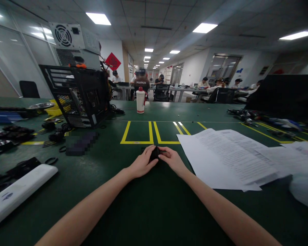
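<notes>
Both my hands meet at the middle of the green table (149, 205). My left hand (141, 163) and my right hand (172, 160) pinch a small black object (155, 153) between their fingertips, holding it just above the table surface. What the object is cannot be made out. Yellow taped rectangles (137, 132) lie just beyond my hands.
Printed paper sheets (228, 157) spread to the right. An open black computer case (78, 95) with a power supply on top stands at back left, black parts (12, 135) beside it. A white bottle (140, 100) stands behind. A white bar (17, 191) lies front left. People sit at far desks.
</notes>
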Available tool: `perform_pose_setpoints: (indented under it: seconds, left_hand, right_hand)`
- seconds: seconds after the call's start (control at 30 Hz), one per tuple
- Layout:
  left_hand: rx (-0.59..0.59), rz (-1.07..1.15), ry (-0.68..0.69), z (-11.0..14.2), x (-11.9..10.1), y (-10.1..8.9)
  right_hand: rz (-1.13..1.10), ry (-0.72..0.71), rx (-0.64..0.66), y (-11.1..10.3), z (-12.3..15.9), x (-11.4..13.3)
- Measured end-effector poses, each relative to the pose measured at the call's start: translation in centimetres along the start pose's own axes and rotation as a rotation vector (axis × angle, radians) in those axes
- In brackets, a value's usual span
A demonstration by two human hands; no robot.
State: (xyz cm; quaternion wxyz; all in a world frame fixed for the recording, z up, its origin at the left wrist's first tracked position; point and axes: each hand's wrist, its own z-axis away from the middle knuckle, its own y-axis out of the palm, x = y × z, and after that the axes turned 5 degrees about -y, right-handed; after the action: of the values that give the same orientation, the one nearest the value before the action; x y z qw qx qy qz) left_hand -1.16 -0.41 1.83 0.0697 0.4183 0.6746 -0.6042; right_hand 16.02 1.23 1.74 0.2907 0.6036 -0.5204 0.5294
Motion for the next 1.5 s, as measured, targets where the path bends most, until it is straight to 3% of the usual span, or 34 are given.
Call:
perform_pose_setpoints:
  seconds: [0.13, 0.33, 0.47, 0.63, 1.0, 1.27, 1.5]
  left_hand:
    - [-0.032, 0.007, 0.033, -0.1, 0.9, 0.1]
    - [-0.053, -0.196, 0.109, -0.9, 1.4, -0.2]
    - [-0.057, -0.130, 0.116, -0.9, 1.5, -0.3]
    - [0.034, -0.053, 0.112, -0.7, 1.3, -0.2]
    - [-0.052, -0.125, 0.089, -0.7, 1.1, 0.9]
    - [-0.062, -0.151, 0.069, -0.7, 0.9, 1.3]
    - [-0.068, -0.122, 0.049, -0.9, 1.0, 1.6]
  right_hand:
    - [0.045, -0.056, -0.016, 0.3, 0.9, 0.0]
    - [0.049, -0.071, -0.019, 0.4, 1.1, 0.4]
    - [0.050, -0.103, -0.003, 0.4, 1.2, 0.1]
    - [0.065, -0.140, -0.005, 0.6, 1.2, -0.3]
    - [0.063, -0.067, -0.010, 0.4, 0.6, -0.8]
    - [0.045, 0.047, -0.010, 0.3, 0.7, 0.3]
    - [-0.021, -0.024, -0.017, 0.2, 0.4, -1.0]
